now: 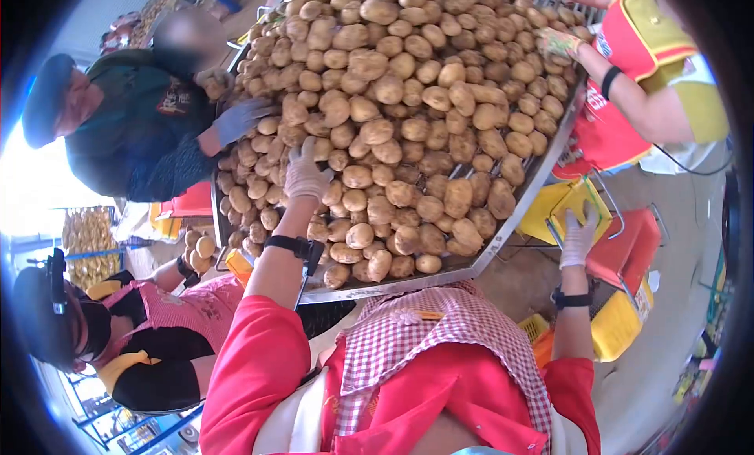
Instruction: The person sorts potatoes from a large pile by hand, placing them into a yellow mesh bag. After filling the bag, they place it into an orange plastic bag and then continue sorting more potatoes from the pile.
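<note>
A large heap of brown potatoes (381, 208) covers a metal-edged sorting table (503, 239). My left hand (306, 174), in a pale glove, lies on the potatoes left of the middle with its fingers spread. Over at the right, beyond the table's edge, my right hand (579, 237), gloved too, is at the near side of a yellow basket (543, 211). Its fingers are apart and touch or overlap the basket's edge; nothing shows held in it. A red basket (628, 251) stands just right of that hand.
Co-workers stand at the left, one with a blue-gloved hand (241, 121) on the potatoes, another in a pink checked apron. At the right, a co-worker's gloved hand (558, 43) touches the heap. A yellow container (616, 327) sits below the red basket.
</note>
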The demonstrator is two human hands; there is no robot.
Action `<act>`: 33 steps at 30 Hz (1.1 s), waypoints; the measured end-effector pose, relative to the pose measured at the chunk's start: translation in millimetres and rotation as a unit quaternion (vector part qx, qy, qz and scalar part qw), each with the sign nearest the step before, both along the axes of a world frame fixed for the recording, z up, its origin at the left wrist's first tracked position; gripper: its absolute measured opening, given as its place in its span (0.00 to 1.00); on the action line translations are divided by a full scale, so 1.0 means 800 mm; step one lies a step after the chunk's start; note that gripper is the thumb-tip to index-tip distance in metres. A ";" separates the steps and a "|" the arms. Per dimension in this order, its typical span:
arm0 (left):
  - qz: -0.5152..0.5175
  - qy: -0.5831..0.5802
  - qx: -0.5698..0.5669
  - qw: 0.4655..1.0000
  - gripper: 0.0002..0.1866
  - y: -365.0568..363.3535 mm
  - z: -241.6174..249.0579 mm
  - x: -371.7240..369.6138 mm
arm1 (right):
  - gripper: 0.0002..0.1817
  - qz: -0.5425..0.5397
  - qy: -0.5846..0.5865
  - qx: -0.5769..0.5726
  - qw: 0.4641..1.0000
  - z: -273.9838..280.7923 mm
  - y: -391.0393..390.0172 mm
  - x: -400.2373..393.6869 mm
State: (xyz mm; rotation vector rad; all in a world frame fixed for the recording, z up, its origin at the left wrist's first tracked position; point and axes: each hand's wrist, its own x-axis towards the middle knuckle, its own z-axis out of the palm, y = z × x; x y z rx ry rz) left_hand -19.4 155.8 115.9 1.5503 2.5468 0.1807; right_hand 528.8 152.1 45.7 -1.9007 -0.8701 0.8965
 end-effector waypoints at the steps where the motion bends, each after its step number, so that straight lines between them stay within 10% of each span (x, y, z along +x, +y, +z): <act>1: 0.027 -0.026 -0.021 0.999 0.45 0.003 0.005 0.000 | 0.31 -0.001 0.095 0.011 0.995 0.023 -0.002 -0.037; 6: 0.025 -0.099 -0.071 0.992 0.43 0.025 0.000 -0.041 | 0.23 0.258 -0.159 0.214 0.929 0.120 0.045 -0.199; 11: 0.038 -0.290 0.071 0.954 0.41 -0.013 -0.002 -0.054 | 0.22 0.472 -0.109 0.247 0.839 0.153 0.116 -0.343; 14: 0.067 -0.483 0.221 0.845 0.37 -0.041 0.008 -0.052 | 0.26 0.533 -0.177 0.236 0.793 0.141 0.159 -0.424; 18: 0.113 -0.858 0.210 0.455 0.31 -0.083 0.014 -0.057 | 0.34 0.567 -0.388 0.213 0.695 0.104 0.158 -0.487; 24: 0.162 -0.922 0.198 0.290 0.40 -0.094 0.045 -0.032 | 0.36 0.605 -0.349 0.084 0.710 0.134 0.136 -0.477; 28: 0.177 -0.947 0.159 0.216 0.41 -0.100 0.022 -0.024 | 0.27 0.576 -0.048 0.099 0.810 0.121 0.106 -0.424; 30: 0.190 -0.949 0.160 0.195 0.43 -0.104 0.015 -0.014 | 0.27 0.459 0.403 -0.093 0.786 0.150 0.093 -0.415; 33: 0.158 -0.972 0.102 0.139 0.46 -0.098 -0.002 0.002 | 0.30 0.450 0.428 -0.118 0.775 0.148 0.077 -0.410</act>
